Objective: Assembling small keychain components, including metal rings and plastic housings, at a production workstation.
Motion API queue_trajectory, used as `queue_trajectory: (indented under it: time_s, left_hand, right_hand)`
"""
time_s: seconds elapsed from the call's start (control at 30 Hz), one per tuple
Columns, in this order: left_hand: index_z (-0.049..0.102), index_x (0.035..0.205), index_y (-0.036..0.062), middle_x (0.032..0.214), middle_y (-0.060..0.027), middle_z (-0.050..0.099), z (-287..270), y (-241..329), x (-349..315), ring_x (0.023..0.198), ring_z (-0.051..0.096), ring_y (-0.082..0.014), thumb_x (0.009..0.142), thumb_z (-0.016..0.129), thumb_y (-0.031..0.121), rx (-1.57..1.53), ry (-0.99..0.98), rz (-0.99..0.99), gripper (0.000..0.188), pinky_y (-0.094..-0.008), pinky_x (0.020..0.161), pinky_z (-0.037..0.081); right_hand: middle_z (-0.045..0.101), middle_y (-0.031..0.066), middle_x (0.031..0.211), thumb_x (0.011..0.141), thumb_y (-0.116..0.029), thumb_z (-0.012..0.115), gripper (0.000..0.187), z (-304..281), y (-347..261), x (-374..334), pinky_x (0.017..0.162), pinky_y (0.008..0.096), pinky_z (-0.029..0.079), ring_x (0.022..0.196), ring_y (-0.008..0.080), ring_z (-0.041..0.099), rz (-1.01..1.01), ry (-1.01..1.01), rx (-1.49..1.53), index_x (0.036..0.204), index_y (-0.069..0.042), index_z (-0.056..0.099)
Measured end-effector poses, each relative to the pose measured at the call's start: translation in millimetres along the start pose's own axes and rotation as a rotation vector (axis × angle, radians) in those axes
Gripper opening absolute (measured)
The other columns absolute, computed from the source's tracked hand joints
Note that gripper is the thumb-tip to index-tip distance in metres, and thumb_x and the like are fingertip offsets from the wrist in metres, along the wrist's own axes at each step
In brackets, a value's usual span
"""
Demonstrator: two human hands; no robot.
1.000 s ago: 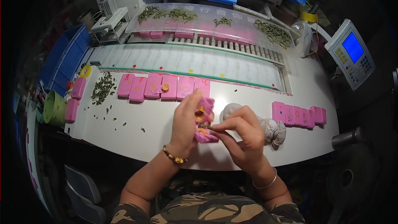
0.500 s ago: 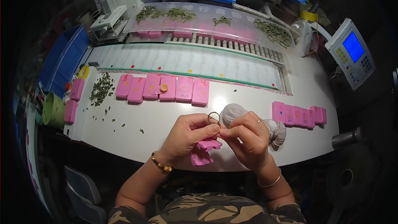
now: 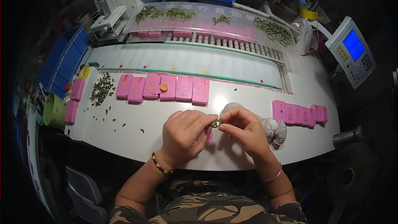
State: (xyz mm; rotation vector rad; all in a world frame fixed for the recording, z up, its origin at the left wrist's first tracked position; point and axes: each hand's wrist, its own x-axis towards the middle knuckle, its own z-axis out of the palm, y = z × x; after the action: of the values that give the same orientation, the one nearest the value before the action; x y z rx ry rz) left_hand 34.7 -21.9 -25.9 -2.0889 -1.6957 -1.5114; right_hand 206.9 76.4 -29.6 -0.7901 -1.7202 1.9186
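Observation:
Over the front of the table, my left hand (image 3: 184, 135) is closed, with an olive-green ring (image 3: 216, 123) at its fingertips. My right hand (image 3: 244, 130) pinches the right side of this ring between thumb and forefinger. Below the ring, a sliver of a pink mould block (image 3: 209, 137) shows beside my left fingers; they hide most of it, and I cannot tell how it is gripped. Partly behind my right hand lies a knotted pale cloth pouch (image 3: 275, 132).
A row of pink mould blocks (image 3: 176, 88) stands left of centre, with dark green bits (image 3: 101, 91) beside it. More pink blocks (image 3: 298, 114) are at right. Behind runs a green-edged conveyor (image 3: 186, 60); above it, a translucent shelf (image 3: 207, 20) carries green rings. A keypad screen (image 3: 352, 52) stands far right.
The ring has turned and my left hand has rolled over, covering most of the pink mould pieces that showed below it. The coloured dots on the conveyor have shifted left.

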Motion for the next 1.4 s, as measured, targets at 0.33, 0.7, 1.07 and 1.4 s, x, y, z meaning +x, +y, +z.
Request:
queue_trajectory:
  time_s: [0.33, 0.7, 1.07, 1.4]
  left_hand:
    - [0.067, 0.088, -0.0013, 0.071, -0.0078, 0.061, -2.1, 1.0, 0.9, 0.056, 0.061, -0.0153, 0.084, 0.067, 0.008, -0.36, -0.166, -0.336, 0.01, -0.0259, 0.053, 0.049]
    - [0.063, 0.106, -0.0052, 0.087, -0.0048, 0.065, -3.5, -3.7, -5.7, 0.076, 0.061, -0.0088, 0.096, 0.056, 0.016, -1.274, -0.366, -0.997, 0.025, -0.0224, 0.069, 0.05]
    - [0.059, 0.101, -0.0038, 0.075, -0.0071, 0.062, 4.2, 0.0, -10.2, 0.066, 0.061, -0.0204, 0.095, 0.055, 0.016, -1.787, -0.271, -1.242, 0.021, -0.0264, 0.06, 0.049]
    - [0.063, 0.091, -0.0022, 0.078, -0.0008, 0.064, 6.6, 3.3, -5.6, 0.068, 0.057, -0.0043, 0.091, 0.064, 0.009, -0.961, -0.076, -0.938, 0.011, -0.0211, 0.061, 0.048]
  right_hand:
    - [0.065, 0.0053, 0.104, 0.085, -0.003, 0.068, 0.029, 13.7, -14.9, -1.0, 0.067, 0.0216, 0.047, 0.084, 0.0102, 0.06, -0.349, 0.104, -0.286, 0.114, -0.004, 0.063]
    - [0.067, 0.0024, 0.092, 0.09, -0.007, 0.065, 0.022, 10.1, -12.1, 5.4, 0.064, 0.0188, 0.046, 0.077, 0.0076, 0.062, 0.074, 0.115, 0.328, 0.111, -0.004, 0.064]
    - [0.068, 0.0028, 0.097, 0.091, -0.007, 0.063, 0.021, 13.8, -7.9, 4.4, 0.066, 0.0182, 0.045, 0.083, 0.0063, 0.06, 0.063, 0.1, 0.371, 0.112, -0.004, 0.064]
    - [0.067, 0.0044, 0.108, 0.095, -0.006, 0.058, 0.026, 15.6, -8.9, 2.0, 0.063, 0.0191, 0.044, 0.082, 0.0041, 0.056, -0.165, 0.213, 0.143, 0.12, -0.003, 0.062]
